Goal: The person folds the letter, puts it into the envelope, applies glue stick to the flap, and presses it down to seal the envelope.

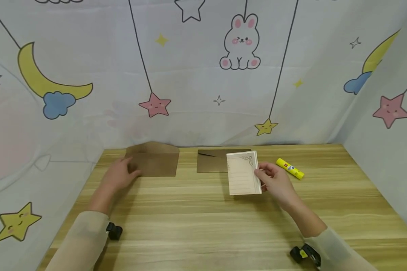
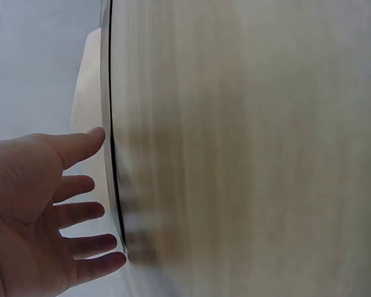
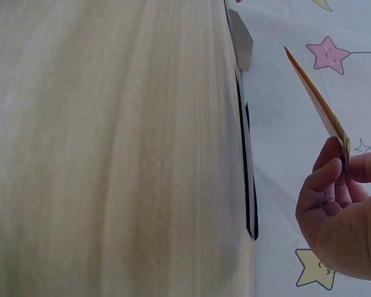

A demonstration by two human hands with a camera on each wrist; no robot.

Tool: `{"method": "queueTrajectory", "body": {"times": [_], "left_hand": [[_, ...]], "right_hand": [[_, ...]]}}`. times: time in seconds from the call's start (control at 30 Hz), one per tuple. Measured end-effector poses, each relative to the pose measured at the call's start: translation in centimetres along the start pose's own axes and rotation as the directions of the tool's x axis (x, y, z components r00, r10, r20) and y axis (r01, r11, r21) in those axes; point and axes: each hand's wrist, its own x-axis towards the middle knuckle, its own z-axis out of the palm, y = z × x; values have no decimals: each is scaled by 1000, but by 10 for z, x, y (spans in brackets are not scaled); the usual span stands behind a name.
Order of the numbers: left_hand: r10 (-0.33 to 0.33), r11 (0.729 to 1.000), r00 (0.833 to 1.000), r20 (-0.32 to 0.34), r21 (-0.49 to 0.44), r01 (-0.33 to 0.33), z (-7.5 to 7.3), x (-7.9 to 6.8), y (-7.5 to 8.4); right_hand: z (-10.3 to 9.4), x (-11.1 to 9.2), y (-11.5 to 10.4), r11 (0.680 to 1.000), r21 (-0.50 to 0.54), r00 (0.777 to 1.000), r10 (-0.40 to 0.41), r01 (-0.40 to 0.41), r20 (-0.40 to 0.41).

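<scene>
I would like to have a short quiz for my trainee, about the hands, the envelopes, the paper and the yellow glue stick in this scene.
1. What does the right hand hold?
2. True or false: the left envelope has its flap open.
3. Fill in one word: in the head view, the yellow glue stick lies to the ____ of the right envelope.

Key:
1. The lined paper.
2. True; the flap is unfolded, pointing away from the person.
3. Right.
</scene>
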Motion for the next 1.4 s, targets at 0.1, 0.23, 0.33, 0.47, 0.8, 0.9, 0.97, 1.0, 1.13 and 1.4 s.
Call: {"method": "queueTrajectory", "body": {"times": [0.1, 0.23, 0.33, 0.47, 0.8, 0.9, 0.97, 1.0, 1.13, 1.4], "left_hand": [[8, 998, 1000, 18, 57, -9, 1, -2, -2], [9, 995, 998, 55, 94, -14, 1, -5, -1], [14, 996, 997, 78, 89, -21, 1, -7, 0], [38, 996, 995, 96, 81, -46, 2, -10, 5], [154, 986, 983, 100, 45, -159, 8, -36, 26], [192, 980, 977, 97, 37, -197, 12, -44, 33], [217, 975, 971, 99, 30, -221, 14, -49, 38], [225, 973, 969, 103, 23, -228, 16, -52, 40], [260, 965, 959, 116, -2, -262, 19, -61, 50], [287, 958, 952, 109, -31, -285, 20, -67, 61]], "right_hand": [[0, 0, 1, 1000, -2, 1000, -1, 1, 1], [0, 0, 2, 1000, 1, 1000, -9, 9, 1], [0, 0, 3, 1000, 8, 1000, -15, 15, 1], [0, -1, 4, 1000, 10, 1000, -16, 16, 2], [0, -3, 2, 1000, 8, 1000, -14, 14, 8], [0, -2, 2, 1000, 13, 1000, -23, 23, 12], [1, -2, 3, 1000, 15, 999, -28, 28, 16], [1, -3, 3, 999, 15, 999, -29, 28, 16], [1, -4, 2, 999, 15, 999, -33, 32, 12], [2, -4, 2, 999, 18, 999, -35, 35, 11]]}}
